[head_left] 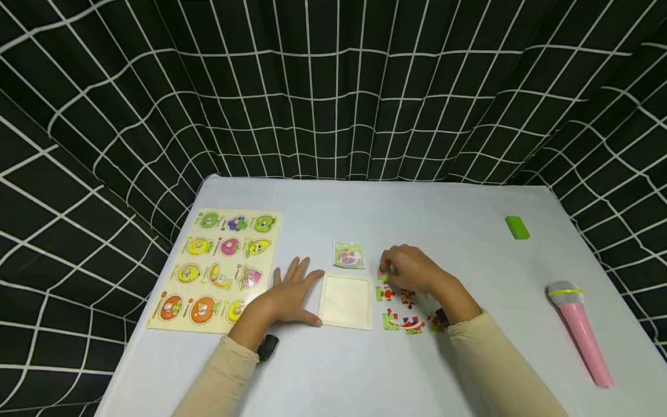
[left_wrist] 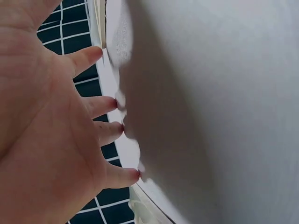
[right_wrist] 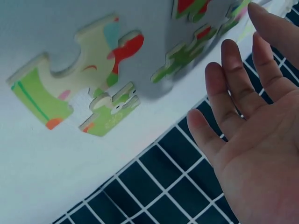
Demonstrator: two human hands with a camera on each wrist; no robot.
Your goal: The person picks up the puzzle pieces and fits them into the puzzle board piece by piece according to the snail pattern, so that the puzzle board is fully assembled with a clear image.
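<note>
The left hand (head_left: 292,295) lies with fingers spread at the left side of a square, pale puzzle frame (head_left: 345,328); thumb and index fingertip are right at its left corners. In the left wrist view, those straight fingers (left_wrist: 122,176) reach down to the white tabletop. To the right of the frame, the right hand (head_left: 411,269) bends over a green-and-pink jigsaw puzzle piece (head_left: 383,276), its thumb and index finger pinching at it. Several other red, white and green puzzle pieces (head_left: 412,324) lie loose below that hand. Larger pieces (right_wrist: 88,51) show in the right wrist view.
A small picture card (head_left: 349,255) lies above the frame. At left is a fruit peg board (head_left: 208,331). A green block (head_left: 517,227) and a pink toy microphone (head_left: 583,336) lie at right. Black grid-patterned cloth (head_left: 333,87) hangs behind the white table (head_left: 333,376).
</note>
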